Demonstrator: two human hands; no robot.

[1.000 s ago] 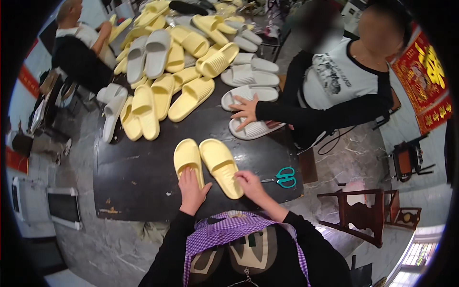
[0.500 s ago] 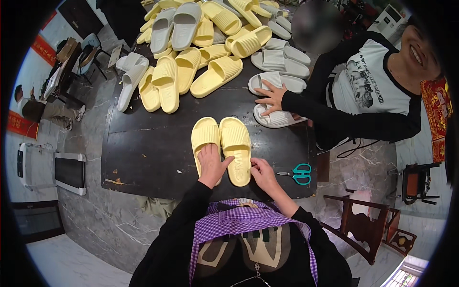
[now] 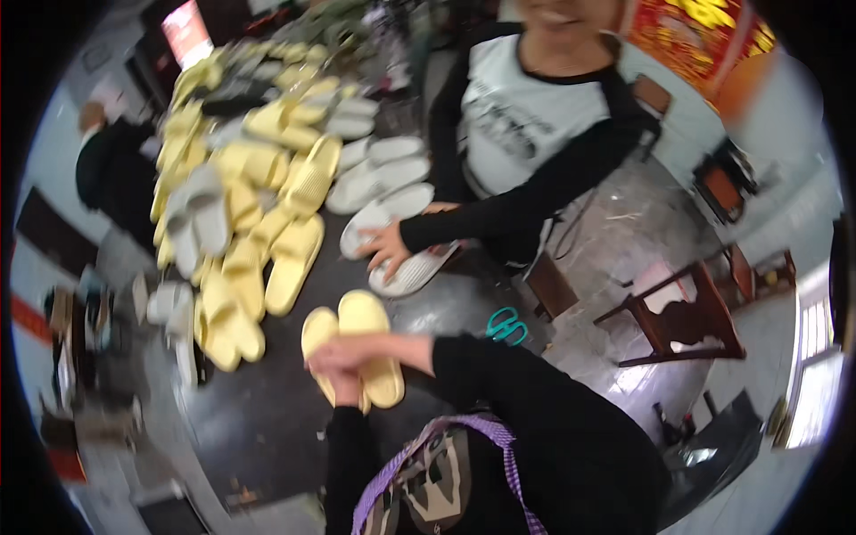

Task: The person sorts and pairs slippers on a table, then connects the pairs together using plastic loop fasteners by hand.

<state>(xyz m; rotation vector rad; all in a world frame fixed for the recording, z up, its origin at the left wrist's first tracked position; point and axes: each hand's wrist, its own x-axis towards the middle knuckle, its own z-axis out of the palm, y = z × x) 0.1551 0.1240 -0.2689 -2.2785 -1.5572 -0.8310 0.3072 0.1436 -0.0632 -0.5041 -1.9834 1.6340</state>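
Carefully: left of the teal scissors (image 3: pixel 506 326), your two hands meet over one pair of yellow slippers (image 3: pixel 357 343) on the dark desk (image 3: pixel 259 419); left hand (image 3: pixel 343 379) and right hand (image 3: pixel 343 355) are blurred, so you cannot tell their grip. Shoved, the pair could skid apart. Beyond the scissors, a co-worker's hand (image 3: pixel 385 245) spreads on two white slippers (image 3: pixel 392 241).

Black long sleeves (image 3: pixel 499 374), purple checked apron strap (image 3: pixel 419 446) over a dark printed top
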